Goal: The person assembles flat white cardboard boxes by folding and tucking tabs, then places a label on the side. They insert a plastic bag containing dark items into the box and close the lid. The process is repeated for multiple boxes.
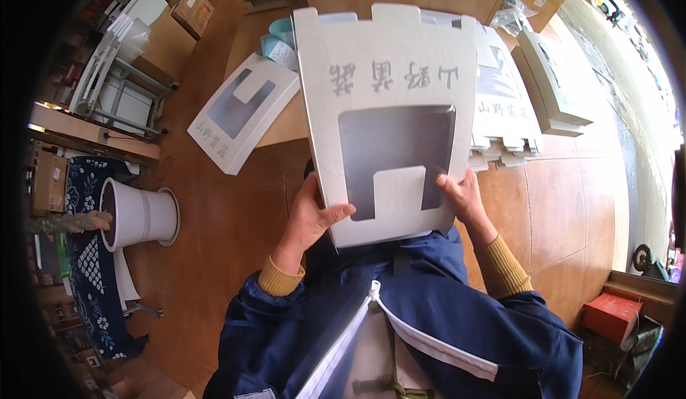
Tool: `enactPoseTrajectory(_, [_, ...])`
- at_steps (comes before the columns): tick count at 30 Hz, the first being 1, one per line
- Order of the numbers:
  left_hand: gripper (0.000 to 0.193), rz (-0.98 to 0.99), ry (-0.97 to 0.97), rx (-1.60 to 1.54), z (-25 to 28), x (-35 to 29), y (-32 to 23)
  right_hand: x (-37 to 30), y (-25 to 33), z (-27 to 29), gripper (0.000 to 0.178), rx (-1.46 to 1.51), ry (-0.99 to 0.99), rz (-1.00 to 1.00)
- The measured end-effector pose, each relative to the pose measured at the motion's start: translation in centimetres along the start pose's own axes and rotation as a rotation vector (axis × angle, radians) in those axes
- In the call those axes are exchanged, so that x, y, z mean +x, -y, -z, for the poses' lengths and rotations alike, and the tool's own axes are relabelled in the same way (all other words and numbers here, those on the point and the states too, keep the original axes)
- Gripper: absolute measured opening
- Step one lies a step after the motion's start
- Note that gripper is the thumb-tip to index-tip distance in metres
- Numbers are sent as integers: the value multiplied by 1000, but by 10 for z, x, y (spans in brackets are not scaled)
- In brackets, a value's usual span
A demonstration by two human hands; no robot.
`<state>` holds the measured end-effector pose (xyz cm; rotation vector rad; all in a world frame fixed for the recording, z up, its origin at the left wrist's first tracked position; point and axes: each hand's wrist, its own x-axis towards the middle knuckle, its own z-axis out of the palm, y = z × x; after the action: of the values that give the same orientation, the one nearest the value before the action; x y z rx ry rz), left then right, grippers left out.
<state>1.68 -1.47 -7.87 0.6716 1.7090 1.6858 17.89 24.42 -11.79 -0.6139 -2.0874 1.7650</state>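
Observation:
A pale cardboard gift box (393, 85) with a dark see-through window and notched flaps along its far edge is held up above my lap. My left hand (314, 215) grips its left side near the bottom, thumb lying on the front face. On the opposite side my right hand (461, 195) holds the edge, its thumb by the window's lower right. The fingers of both hands are mostly hidden behind the box. Beyond it, on the table, lies a similar windowed box (246, 113) to the left, and a stack of flat box blanks (504, 99) to the right.
A roll of teal tape (280, 35) sits behind the left box. More finished-looking boxes (550, 85) stand at the far right. On the left are a white plant pot (143, 215) and a metal-legged rack (118, 88). A red box (611, 315) rests at lower right.

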Motion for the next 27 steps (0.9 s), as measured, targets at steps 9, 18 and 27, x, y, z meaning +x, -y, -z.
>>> enactPoseTrajectory(9, [92, -214, -30, -375, 19, 41, -64, -20, -6, -15, 94, 40, 7, 116])
enactPoseTrajectory(18, [99, -249, -41, -338, 6, 47, -95, -2, 93, 24, 90, 349, 128, 271])
enactPoseTrajectory(27, [100, -397, -66, -234, 9, 26, -106, 19, 192, 7, 67, 280, -153, 419])
